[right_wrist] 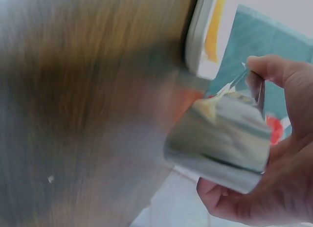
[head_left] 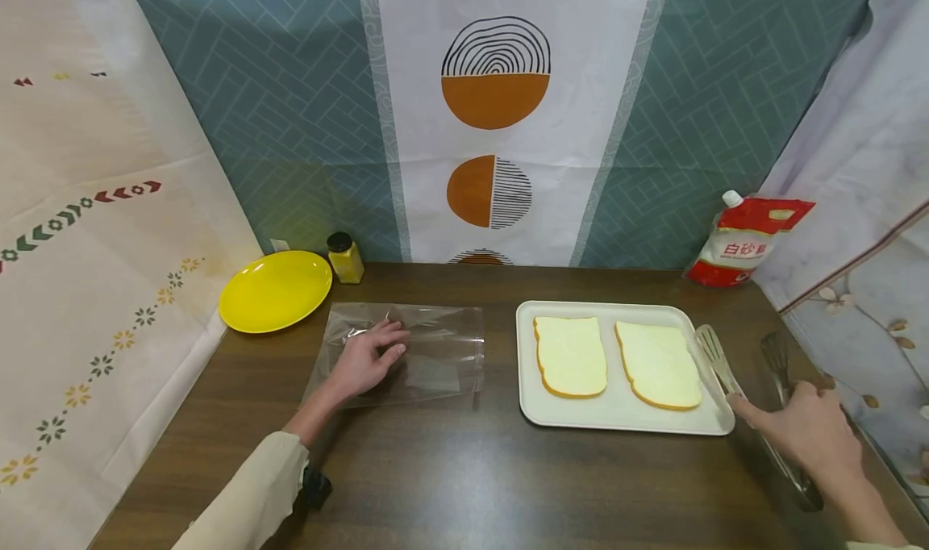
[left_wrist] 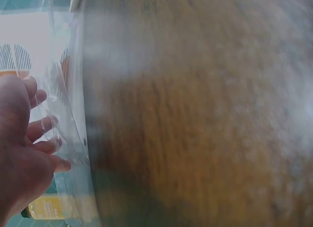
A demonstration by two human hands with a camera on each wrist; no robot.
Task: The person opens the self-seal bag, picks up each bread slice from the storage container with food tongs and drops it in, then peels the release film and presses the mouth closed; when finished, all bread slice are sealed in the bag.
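My left hand point(head_left: 370, 362) rests on a clear plastic bag point(head_left: 444, 348) lying flat on the table, its fingers loosely extended over the film; the left wrist view shows the same fingers on the bag point(left_wrist: 63, 109). At the right, my right hand point(head_left: 816, 437) grips metal tongs point(head_left: 714, 352), thumb on one arm and fingers round the other. Their two heads stand spread apart, pointing away from me, near the right edge of a white tray point(head_left: 533, 409). Two bread slices point(head_left: 571, 356) lie side by side on the tray. The tongs' bent metal end point(right_wrist: 220, 134) fills the right wrist view.
A yellow plate point(head_left: 276, 292) sits at the back left, beside a small yellow jar point(head_left: 345, 258) with a black lid. At the back right, a red and white pouch point(head_left: 743, 239) leans by the cloth-covered wall. Patterned cloths surround the brown table point(head_left: 464, 485).
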